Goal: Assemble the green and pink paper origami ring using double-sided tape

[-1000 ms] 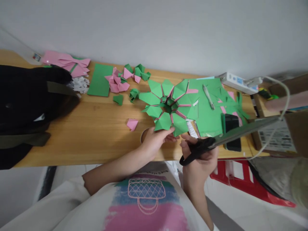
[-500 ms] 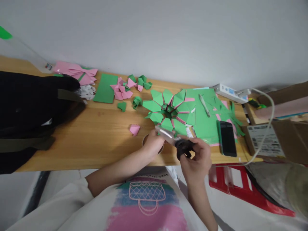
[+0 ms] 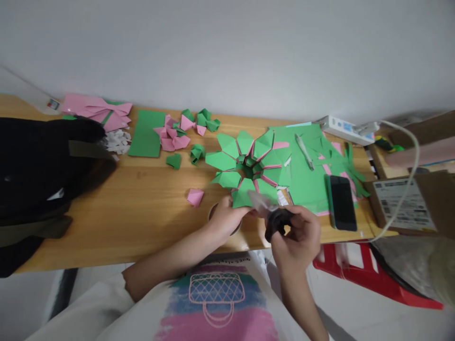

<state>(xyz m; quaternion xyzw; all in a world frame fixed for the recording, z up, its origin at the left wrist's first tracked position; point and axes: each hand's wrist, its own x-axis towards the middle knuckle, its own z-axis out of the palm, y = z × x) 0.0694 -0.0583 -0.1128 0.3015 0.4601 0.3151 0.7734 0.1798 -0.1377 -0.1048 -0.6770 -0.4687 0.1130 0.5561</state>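
My right hand (image 3: 296, 232) is closed round the black handles of a pair of scissors (image 3: 277, 222), whose blurred blades point up and left over the near petal of a green and pink folded-paper flower (image 3: 227, 162). At that petal's lower edge, my left hand (image 3: 228, 219) has its fingers pressed together; they pinch the green paper of the flower. Under my left hand the rim of a round object (image 3: 236, 229) shows in part. A small pink folded piece (image 3: 195, 197) lies to the left of the flower.
Folded pink pieces (image 3: 172, 137) and a green sheet (image 3: 146, 133) lie at the left, beyond a black bag (image 3: 42, 175). To the right are a cutter (image 3: 304, 151), green paper (image 3: 307, 184), a phone (image 3: 341, 202), a power strip (image 3: 346, 130) and a cardboard box (image 3: 405, 203).
The scissors have moved from above my left hand to over the flower's near petal. That petal now shows as a broad green shape by my left fingers. The view has shifted slightly.
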